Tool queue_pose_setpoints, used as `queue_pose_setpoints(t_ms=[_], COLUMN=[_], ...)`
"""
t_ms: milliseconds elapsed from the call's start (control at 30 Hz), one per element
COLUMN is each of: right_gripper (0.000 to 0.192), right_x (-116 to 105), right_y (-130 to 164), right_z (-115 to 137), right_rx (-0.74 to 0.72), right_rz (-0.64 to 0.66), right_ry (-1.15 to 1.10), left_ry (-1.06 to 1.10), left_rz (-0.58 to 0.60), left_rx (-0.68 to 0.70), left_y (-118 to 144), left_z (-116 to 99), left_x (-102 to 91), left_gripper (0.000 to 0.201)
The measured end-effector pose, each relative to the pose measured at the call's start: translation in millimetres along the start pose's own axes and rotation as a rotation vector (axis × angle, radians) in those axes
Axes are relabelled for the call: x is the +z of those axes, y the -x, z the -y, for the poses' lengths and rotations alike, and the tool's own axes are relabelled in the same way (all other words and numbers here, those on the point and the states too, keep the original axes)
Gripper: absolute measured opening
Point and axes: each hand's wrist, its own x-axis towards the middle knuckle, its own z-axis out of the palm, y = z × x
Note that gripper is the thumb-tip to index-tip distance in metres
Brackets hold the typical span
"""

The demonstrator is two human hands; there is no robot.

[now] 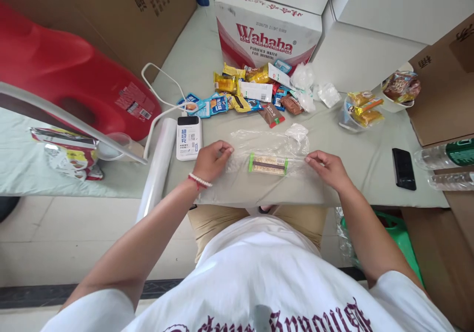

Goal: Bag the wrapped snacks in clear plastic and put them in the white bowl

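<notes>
I see my left hand (212, 160) curled, its fingertips pinching the left edge of a clear plastic bag (266, 149) that lies flat near the table's (355, 174) front edge. My right hand (329, 169) pinches the bag's right edge, fingers closed on the film. Inside the bag sits a snack bar (268, 164) with green ends, lying flat between my hands. Just left of my left hand stands a white device (188, 137) with a cable, and beside that a roll of clear film (157, 166) overhanging the front edge. A pile of snack packets (252, 95) lies toward the back edge, before a Wahaha carton (266, 30). A black phone (403, 168) rests well to the right.
</notes>
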Motion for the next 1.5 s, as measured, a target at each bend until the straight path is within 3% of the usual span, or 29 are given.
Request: queue_pose_setpoints(t_ms=[100, 200, 300, 400, 467, 500, 600, 700, 800, 900, 1033, 1167, 1300, 1367, 1500], right_gripper=[0.025, 0.027, 0.031, 0.032, 0.035, 0.038, 0.056, 0.056, 0.031, 0.021, 0.022, 0.032, 0.047, 0.056, 0.063], right_x=[3, 1, 0, 12, 30, 41, 73, 88, 82, 63, 42, 46, 66, 73, 80], right_y=[-28, -43, -55, -76, -94, -104, -130, -149, -157, -146, -104, -48, -13, -7, -6], right_z=[-9, -5, 14, 37, 49, 53, 59, 60, 63, 71, 89, 97, 89, 86, 83], right_rx=[0.063, 0.017, -0.070, -0.195, -0.272, -0.300, -0.304, -0.183, -0.090, -0.204, -0.478, -0.473, -0.450, -0.444, -0.438], right_rz=[0.045, -0.031, -0.130, -0.036, 0.065, 0.105, 0.163, 0.215, 0.364, 0.347, 0.244, 0.420, 0.529, 0.533, 0.520], right_ry=[0.194, 0.500, 0.598, 0.565, 0.557, 0.564, 0.600, 0.579, 0.508, 0.478, 0.583, 0.783, 0.781, 0.753, 0.723], left_ry=[-0.151, -0.242, -0.258, -0.288, -0.293, -0.292, -0.326, -0.448, -0.517, -0.539, -0.537, -0.425, -0.094, 0.103, 0.206], left_rz=[-0.033, -0.145, -0.281, -0.458, -0.522, -0.493, -0.203, 0.017, 0.097, 0.100, 0.100, 0.076, 0.058, -0.019, -0.403], left_rx=[-0.005, 0.045, 0.080, 0.111, 0.205, 0.287, 0.497, 0.462, 0.393, 0.374, 0.364, 0.332, 0.320, 0.249, -0.113], left_y=[-27, -33, -22, 1, 19, 26, 40, 39, 37, 39, 41, 38, 44, 48, 39], left_z=[0, 3, 2, -11, -25, -33, -54, -63, -61, -57, -59, -55, -36, -25, -15], left_x=[16.1, 27.1, 24.3, 15.1, 14.5, 17.3, 37.2, 60.8, 73.6, 75.5, 74.9, 75.9, 66.8, 56.7, 38.5], left_gripper=[0.015, 0.019, 0.026, 0.033, 0.035, 0.036, 0.042, 0.043, 0.043, 0.045, 0.044, 0.042, 0.038, 0.033, 0.030])
